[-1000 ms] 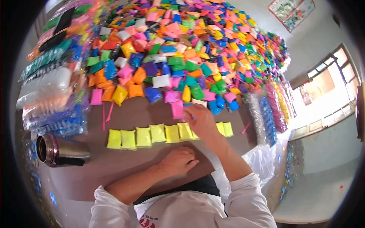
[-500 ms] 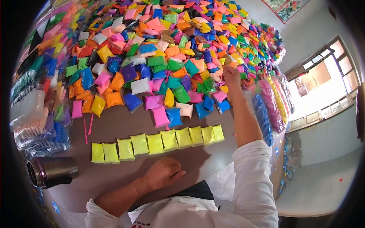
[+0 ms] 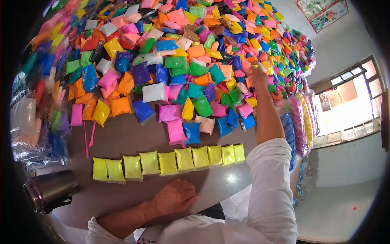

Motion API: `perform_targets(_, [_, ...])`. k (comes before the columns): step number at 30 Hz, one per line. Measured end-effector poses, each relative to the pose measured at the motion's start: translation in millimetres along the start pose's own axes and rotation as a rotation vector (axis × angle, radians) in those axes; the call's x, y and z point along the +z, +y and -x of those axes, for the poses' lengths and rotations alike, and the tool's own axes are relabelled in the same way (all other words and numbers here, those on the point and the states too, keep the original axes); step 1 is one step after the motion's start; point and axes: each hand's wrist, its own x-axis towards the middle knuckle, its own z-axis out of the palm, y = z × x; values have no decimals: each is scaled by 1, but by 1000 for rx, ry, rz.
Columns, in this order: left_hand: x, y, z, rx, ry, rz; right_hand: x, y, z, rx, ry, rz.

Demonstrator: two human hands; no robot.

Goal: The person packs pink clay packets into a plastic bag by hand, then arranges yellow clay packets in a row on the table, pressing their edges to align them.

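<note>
My right hand (image 3: 258, 76) reaches far into the big heap of small coloured packets (image 3: 174, 63). Its fingertips are among the packets beside a yellowish one, and whether they grip anything is hidden. Near the table's front edge, my left hand (image 3: 175, 197) rests with its fingers curled in and nothing visible in them. Just beyond it lies a slightly slanting row of several bright yellow packets (image 3: 167, 163), set side by side. A pink packet (image 3: 176, 131) and a blue packet (image 3: 191, 133) lie at the heap's near edge, above the row.
At the left stands a metal flask (image 3: 55, 189) lying on its side, with clear bags of packets (image 3: 40, 134) behind it. Two pink strips (image 3: 86, 140) lie on the dark table (image 3: 122, 138). Large filled bags (image 3: 300, 124) flank the heap at right, near a window (image 3: 349, 101).
The view has shifted a little, so the heap and window sit differently in frame. My right hand remains at the heap, slightly farther right and up. The left hand stays curled on the table.
</note>
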Motion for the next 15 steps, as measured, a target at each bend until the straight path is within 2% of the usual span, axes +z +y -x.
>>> perform_targets(2, [0, 3, 0, 1, 21, 14, -21, -32, 22, 80, 130, -285])
perform_targets(5, [0, 1, 2, 11, 46, 20, -52, -53, 39, 65, 169, -572])
perform_targets(6, [0, 1, 1, 16, 43, 35, -65, -81, 62, 139, 168, -630])
perform_targets(9, [-1, 0, 0, 10, -3, 31, -92, -128, 125, 134, 46, -782])
perform_targets(11, [-3, 0, -1, -15, -67, -31, -104, -109, 157, 107, -93, -632])
perform_targets(12, [-2, 0, 0, -8, -13, 17, -111, -101, 176, 98, -162, -556])
perform_targets(15, [0, -4, 1, -12, -3, 38, -110, -110, 252, 64, -319, -716])
